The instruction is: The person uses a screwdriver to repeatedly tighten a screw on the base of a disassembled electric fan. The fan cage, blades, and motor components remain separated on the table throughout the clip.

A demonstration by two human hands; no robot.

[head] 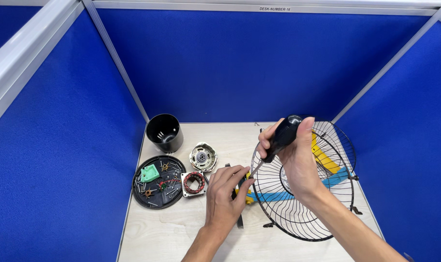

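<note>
Two hands meet over the middle of the counter (172, 233), and from my remote seat the weak point I see is the slim shaft running between them. My right hand (298, 165) is clenched around the black handle of a screwdriver (282, 137), which slants down toward 7 o'clock; its tip ends at a small yellow and black part (246, 193) that my left hand (225, 194) pinches with its fingertips, just at the 9 o'clock edge of the black wire fan guard (303, 194). I judge the tip could skid off and jab the left fingers, since they sit right beside it and the part looks steadied by nothing else. The guard stands tilted on its rim with a yellow and blue fan blade (327, 167) behind its wires; a hard push might make it rock or slide. At 9 o'clock from the left hand lie a copper-wound stator (193, 183) and a round black tray (157, 183) of loose screws; a jolt of the forearm could scatter them. A black cup (164, 132) and a silver motor housing (203, 156) sit toward 11 o'clock, well apart from the work.
</note>
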